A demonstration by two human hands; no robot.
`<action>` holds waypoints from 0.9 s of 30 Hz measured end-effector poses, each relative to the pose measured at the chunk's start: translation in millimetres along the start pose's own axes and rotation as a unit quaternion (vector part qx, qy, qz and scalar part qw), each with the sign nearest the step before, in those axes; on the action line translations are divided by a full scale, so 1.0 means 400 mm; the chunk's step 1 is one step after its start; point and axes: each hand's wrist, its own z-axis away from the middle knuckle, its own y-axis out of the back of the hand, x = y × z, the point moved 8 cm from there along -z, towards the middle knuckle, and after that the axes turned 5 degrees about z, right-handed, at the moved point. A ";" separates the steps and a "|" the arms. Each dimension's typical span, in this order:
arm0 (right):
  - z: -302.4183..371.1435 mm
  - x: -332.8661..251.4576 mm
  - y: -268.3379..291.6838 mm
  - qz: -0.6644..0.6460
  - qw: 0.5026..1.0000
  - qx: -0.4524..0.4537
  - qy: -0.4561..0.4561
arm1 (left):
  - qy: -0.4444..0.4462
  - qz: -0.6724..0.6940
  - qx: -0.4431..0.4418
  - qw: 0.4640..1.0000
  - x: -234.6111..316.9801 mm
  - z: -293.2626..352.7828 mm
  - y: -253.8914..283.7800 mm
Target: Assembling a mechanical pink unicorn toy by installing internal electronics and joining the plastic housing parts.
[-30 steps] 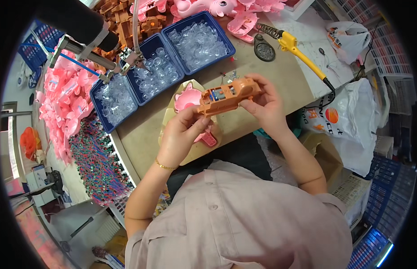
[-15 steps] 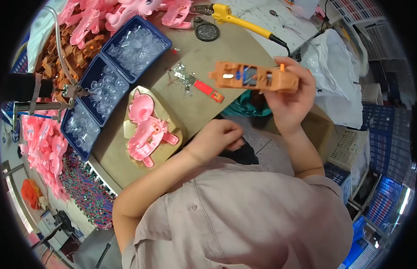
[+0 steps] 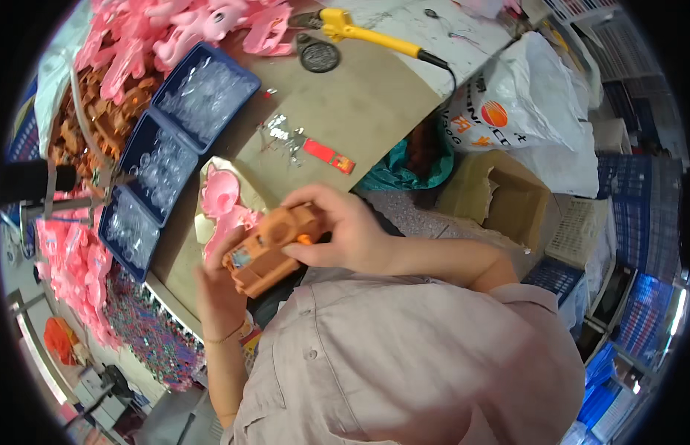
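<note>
We hold the brown part (image 3: 265, 268) left of frame ctr w/ R hand (image 3: 341, 231); L hand (image 3: 220, 291), by its left end, is blurred, grip unclear. We should support both ends.

- I take this for a toy-assembly workshop.
- Pink toy shells (image 3: 196, 30) and brown plastic parts (image 3: 119, 107) lie heaped around the worktop's (image 3: 337, 96) far left corner.
- Blue bins (image 3: 174, 129) of clear plastic pieces (image 3: 204, 93) run from its left edge toward the far edge.
- I make out a yellow soldering iron (image 3: 382, 39) near the far right corner.
- Plastic crates (image 3: 627, 200) stand stacked beyond the right edge.
</note>
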 end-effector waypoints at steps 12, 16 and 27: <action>-0.158 -0.089 -0.184 0.239 0.947 -0.153 0.148 | -0.106 -0.242 0.119 0.957 0.148 0.135 0.115; -0.175 -0.169 -0.292 0.364 0.840 -0.223 0.335 | -0.008 -0.090 0.111 0.990 0.153 0.131 0.182; -0.177 -0.122 -0.382 0.441 0.715 -0.365 0.400 | 0.039 -0.188 0.069 0.979 0.205 0.105 0.212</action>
